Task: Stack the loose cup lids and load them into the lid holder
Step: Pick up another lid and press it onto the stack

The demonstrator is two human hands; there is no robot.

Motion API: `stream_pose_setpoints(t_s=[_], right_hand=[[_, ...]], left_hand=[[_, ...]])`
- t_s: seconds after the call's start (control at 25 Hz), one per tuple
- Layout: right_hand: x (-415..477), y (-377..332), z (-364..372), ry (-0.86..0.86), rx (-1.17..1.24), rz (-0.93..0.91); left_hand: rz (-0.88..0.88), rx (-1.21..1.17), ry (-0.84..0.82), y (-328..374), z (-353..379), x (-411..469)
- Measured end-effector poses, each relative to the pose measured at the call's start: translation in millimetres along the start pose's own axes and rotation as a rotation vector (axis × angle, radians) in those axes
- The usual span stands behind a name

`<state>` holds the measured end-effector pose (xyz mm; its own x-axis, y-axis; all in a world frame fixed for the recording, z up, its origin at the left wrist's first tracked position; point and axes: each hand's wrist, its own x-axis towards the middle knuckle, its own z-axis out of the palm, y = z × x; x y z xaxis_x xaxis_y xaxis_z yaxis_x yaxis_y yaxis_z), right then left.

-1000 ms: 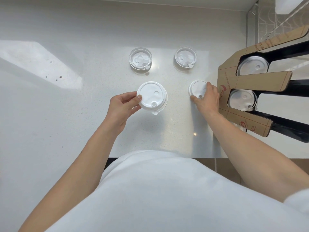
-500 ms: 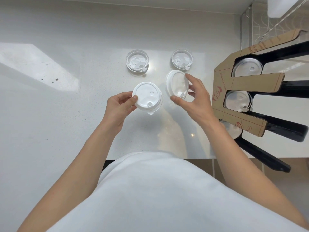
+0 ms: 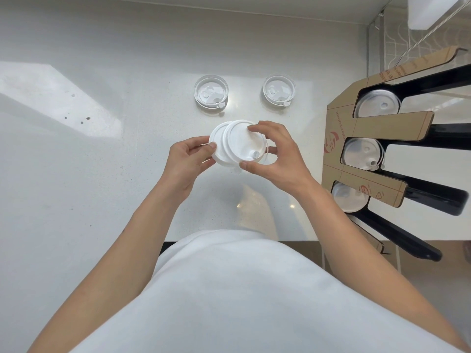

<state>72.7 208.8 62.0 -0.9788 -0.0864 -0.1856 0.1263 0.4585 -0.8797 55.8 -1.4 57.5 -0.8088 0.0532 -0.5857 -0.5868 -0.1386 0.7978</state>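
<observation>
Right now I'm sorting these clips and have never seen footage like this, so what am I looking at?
This is a single picture from a wide-angle camera worn on a person's head, looking down at their own arms; the white shape at the bottom is their shirt. There is no machine. The left hand holds one white cup lid, and the right hand is setting a second lid onto it, overlapping but not yet lined up. Two more loose lids lie on the white counter beyond. At the right stands the lid holder, cardboard-fronted with black rails, with lids already in its slots.
</observation>
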Motion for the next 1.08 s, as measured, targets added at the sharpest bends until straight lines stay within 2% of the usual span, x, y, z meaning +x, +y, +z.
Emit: stream_pose_setpoints(t_s=[0.2, 0.32, 0.56, 1.08], right_hand=[[-2, -4, 4, -0.019, 0.170, 0.061], [-1, -5, 8, 0.025, 0.274, 0.084], [-2, -8, 11, 0.158, 0.373, 0.174], [-5, -17, 10, 0.176, 0.447, 0.169]], left_hand=[[0.009, 0.027, -0.042, 2, 2, -4], [0.010, 0.038, -0.047, 3, 3, -6], [0.009, 0.005, -0.077, 5, 3, -8], [0.027, -0.009, -0.095, 7, 2, -8]])
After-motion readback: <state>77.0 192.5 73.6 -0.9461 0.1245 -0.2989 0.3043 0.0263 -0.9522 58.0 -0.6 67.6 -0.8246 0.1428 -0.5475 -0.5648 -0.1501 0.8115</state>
